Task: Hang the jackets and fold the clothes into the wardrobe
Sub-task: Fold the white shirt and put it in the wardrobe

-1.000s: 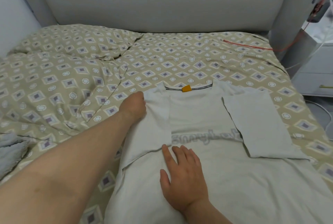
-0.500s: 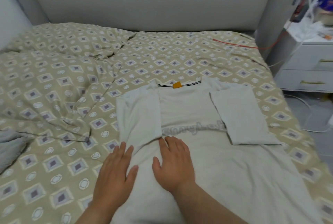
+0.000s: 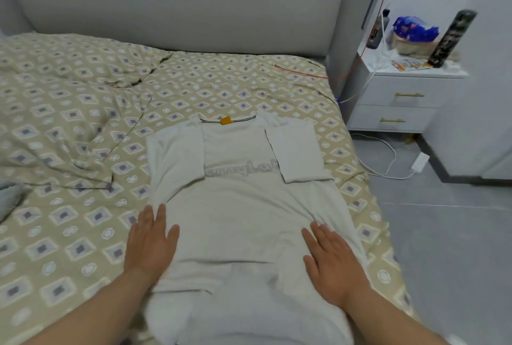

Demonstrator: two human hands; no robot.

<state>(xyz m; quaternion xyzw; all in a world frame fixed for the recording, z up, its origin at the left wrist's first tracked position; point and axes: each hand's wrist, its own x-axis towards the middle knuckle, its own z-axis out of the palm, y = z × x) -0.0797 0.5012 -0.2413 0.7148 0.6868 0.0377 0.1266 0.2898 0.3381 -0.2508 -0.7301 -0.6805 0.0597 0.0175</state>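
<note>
Head view: left hand (image 3: 151,245) and right hand (image 3: 331,260) press flat, fingers straight, on the T-shirt (image 3: 238,222).

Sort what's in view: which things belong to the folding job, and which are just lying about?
Job in hand:
white T-shirt, sleeves folded in
left hand and right hand, flat at its side edges
patterned bedcover, the surface under it

Lying about:
nightstand with blue bag and dark cylinder
red cord on the bed
white power strip on the floor
</note>
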